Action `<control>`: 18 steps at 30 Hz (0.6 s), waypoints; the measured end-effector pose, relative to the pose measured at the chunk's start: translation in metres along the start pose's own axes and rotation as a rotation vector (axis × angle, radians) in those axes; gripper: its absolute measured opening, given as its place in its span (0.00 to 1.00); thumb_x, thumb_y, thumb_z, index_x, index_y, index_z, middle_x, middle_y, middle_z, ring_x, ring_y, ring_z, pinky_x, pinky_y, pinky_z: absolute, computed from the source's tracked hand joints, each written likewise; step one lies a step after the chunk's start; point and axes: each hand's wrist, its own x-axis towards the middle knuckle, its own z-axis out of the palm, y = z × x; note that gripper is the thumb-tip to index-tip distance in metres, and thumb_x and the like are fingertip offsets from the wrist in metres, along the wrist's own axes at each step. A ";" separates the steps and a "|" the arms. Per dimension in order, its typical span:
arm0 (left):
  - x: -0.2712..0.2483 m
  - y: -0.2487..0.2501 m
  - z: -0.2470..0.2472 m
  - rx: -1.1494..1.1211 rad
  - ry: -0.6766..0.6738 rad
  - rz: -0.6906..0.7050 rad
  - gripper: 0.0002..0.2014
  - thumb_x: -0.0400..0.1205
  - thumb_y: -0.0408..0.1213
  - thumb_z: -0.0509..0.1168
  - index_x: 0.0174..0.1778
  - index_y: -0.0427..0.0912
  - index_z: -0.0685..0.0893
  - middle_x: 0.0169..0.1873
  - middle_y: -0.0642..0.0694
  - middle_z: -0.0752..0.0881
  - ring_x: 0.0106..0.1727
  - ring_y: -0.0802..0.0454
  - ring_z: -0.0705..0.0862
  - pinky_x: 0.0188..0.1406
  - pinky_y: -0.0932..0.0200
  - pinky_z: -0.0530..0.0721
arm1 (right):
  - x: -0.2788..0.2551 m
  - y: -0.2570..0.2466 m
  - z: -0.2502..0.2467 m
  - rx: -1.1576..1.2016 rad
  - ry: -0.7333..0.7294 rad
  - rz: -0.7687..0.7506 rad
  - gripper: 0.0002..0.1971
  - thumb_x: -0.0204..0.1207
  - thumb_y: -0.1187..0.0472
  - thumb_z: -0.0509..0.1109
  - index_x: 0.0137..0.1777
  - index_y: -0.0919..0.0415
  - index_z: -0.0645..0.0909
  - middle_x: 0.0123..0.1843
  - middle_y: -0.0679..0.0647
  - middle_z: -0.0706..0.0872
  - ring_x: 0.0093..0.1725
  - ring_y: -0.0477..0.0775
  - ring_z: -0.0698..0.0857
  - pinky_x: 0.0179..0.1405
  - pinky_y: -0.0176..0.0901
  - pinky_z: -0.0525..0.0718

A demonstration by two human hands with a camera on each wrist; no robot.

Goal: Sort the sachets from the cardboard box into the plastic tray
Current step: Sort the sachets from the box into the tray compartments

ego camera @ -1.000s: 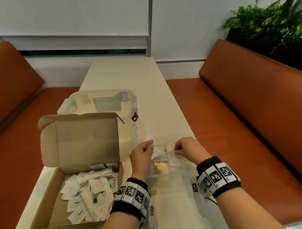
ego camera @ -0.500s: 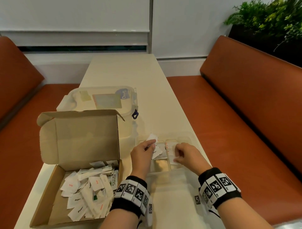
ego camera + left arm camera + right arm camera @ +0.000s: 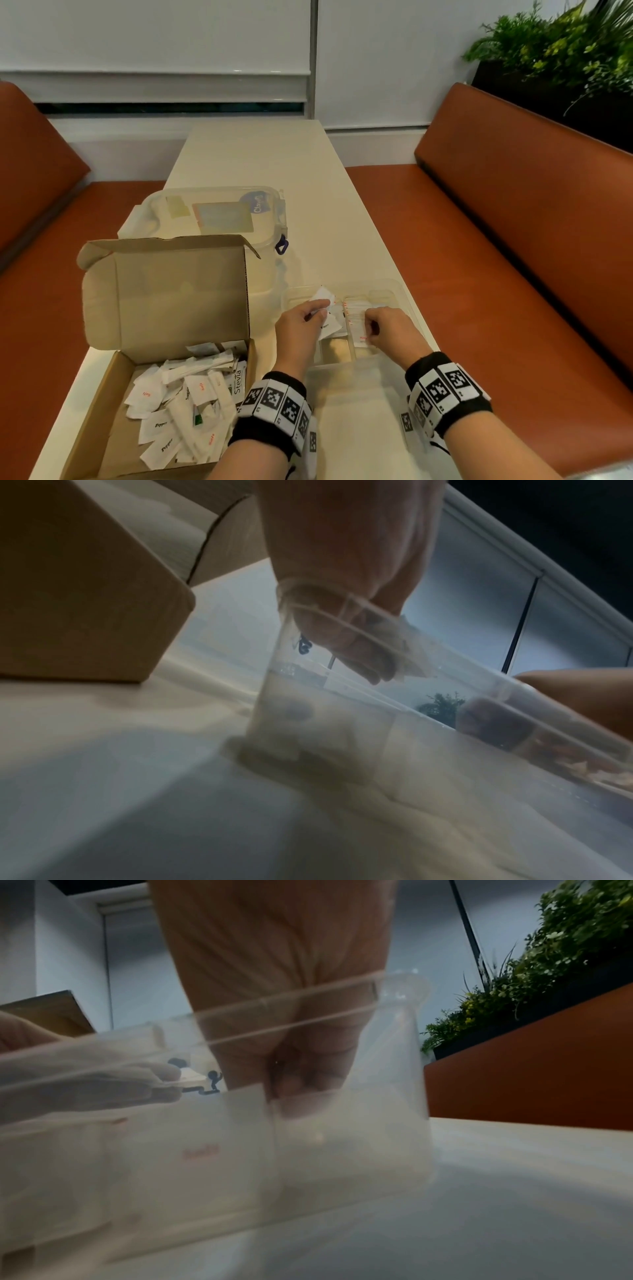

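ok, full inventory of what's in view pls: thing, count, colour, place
cardboard box: one, brown, lid up, near left of the table.
loose sachets: a pile, count unclear, white with red, black or green print, in the cardboard box.
plastic tray: one, clear, divided, right of the box.
sorted sachets: several, white, in the tray's compartments.
lidded container: one, clear, blue clip, behind the box.
table: one, cream.
benches: two, orange-brown, either side.
plant: green, far right.
left hand: pinches a white sachet over the tray.
right hand: fingers curled on sachets in the tray.
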 end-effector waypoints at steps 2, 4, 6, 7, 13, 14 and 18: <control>-0.001 0.001 -0.001 0.006 -0.028 0.006 0.14 0.80 0.30 0.67 0.46 0.58 0.88 0.42 0.58 0.87 0.39 0.63 0.84 0.39 0.76 0.80 | -0.001 0.000 0.000 0.014 -0.009 -0.004 0.17 0.70 0.73 0.65 0.29 0.52 0.68 0.35 0.49 0.78 0.37 0.50 0.77 0.32 0.32 0.69; -0.003 0.003 -0.002 0.002 -0.059 0.010 0.17 0.79 0.29 0.67 0.50 0.59 0.86 0.42 0.52 0.88 0.35 0.58 0.81 0.40 0.69 0.82 | -0.002 0.000 -0.002 0.043 -0.003 0.002 0.15 0.71 0.69 0.68 0.31 0.52 0.69 0.34 0.48 0.78 0.37 0.50 0.77 0.30 0.31 0.68; -0.004 0.006 -0.003 -0.061 -0.105 -0.010 0.21 0.78 0.27 0.67 0.58 0.59 0.82 0.45 0.47 0.89 0.39 0.55 0.85 0.46 0.62 0.84 | -0.001 -0.004 -0.005 0.123 0.083 0.015 0.08 0.73 0.61 0.71 0.39 0.51 0.75 0.37 0.46 0.79 0.36 0.46 0.77 0.30 0.31 0.69; -0.004 0.008 -0.004 -0.092 -0.132 -0.023 0.23 0.78 0.26 0.67 0.61 0.59 0.80 0.46 0.46 0.90 0.43 0.53 0.87 0.48 0.59 0.85 | 0.000 -0.007 -0.007 0.185 0.148 0.017 0.04 0.75 0.57 0.71 0.43 0.51 0.77 0.38 0.45 0.80 0.36 0.43 0.77 0.32 0.31 0.69; -0.005 0.012 -0.006 -0.162 -0.274 -0.065 0.18 0.77 0.27 0.71 0.62 0.45 0.83 0.34 0.55 0.90 0.37 0.60 0.86 0.39 0.67 0.83 | 0.010 -0.028 -0.019 0.612 0.164 0.058 0.07 0.75 0.57 0.73 0.51 0.55 0.84 0.39 0.50 0.86 0.36 0.46 0.83 0.33 0.32 0.80; -0.004 0.013 -0.006 -0.183 -0.269 -0.086 0.18 0.76 0.27 0.71 0.62 0.44 0.83 0.38 0.52 0.91 0.39 0.57 0.87 0.41 0.65 0.84 | 0.011 -0.029 -0.020 0.662 0.161 0.067 0.05 0.74 0.60 0.74 0.48 0.59 0.85 0.37 0.52 0.86 0.34 0.46 0.83 0.32 0.32 0.81; -0.002 0.014 -0.007 -0.282 -0.224 -0.171 0.22 0.76 0.27 0.72 0.63 0.50 0.79 0.49 0.41 0.90 0.45 0.48 0.89 0.43 0.56 0.85 | 0.011 -0.033 -0.019 0.897 0.232 0.120 0.03 0.74 0.68 0.74 0.42 0.65 0.82 0.33 0.59 0.86 0.28 0.49 0.85 0.31 0.36 0.86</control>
